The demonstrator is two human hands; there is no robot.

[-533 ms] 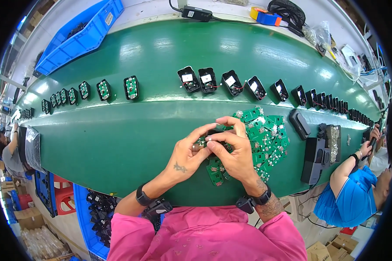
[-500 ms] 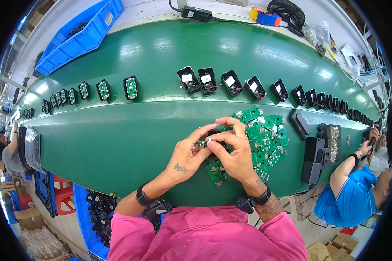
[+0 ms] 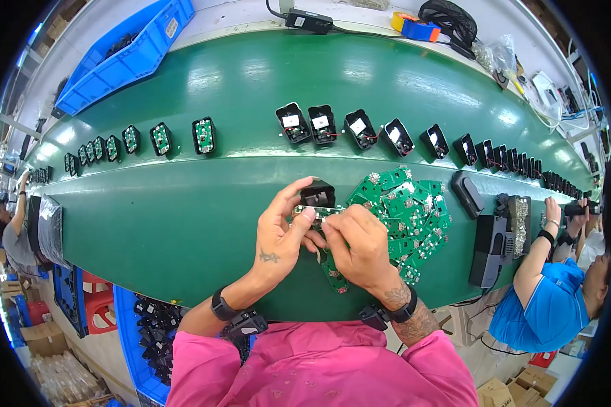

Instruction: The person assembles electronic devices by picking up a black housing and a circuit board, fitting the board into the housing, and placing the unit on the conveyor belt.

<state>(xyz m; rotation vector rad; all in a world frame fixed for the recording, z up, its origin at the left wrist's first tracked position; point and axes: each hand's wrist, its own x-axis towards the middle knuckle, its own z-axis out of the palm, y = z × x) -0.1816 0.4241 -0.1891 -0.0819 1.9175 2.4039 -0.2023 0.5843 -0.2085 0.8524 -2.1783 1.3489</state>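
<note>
A small open black plastic case [image 3: 317, 194] is gripped in my left hand [image 3: 275, 239], forefinger at its far side. My left thumb presses on a green circuit board [image 3: 321, 211], seen nearly edge-on along the near side of the case. Closed in a pinch, my right hand [image 3: 361, 248] has its thumb and forefinger at the board's right end. A thin pale strip hangs below the fingers. Just right of my hands, loose green circuit boards [image 3: 414, 220] lie heaped, partly behind my right hand.
Black cases with boards [image 3: 204, 136] line the far left; open cases with white labels and red wires [image 3: 361, 129] line the far right. A grey-black device [image 3: 486, 251] stands right of the heap. A blue crate [image 3: 125, 64] sits at the back. A co-worker [image 3: 546, 292] sits at right.
My hands have drawn apart and turned, bringing the black case and the board's edge into sight. My right hand has shifted slightly down. The co-worker at right has raised an arm.
</note>
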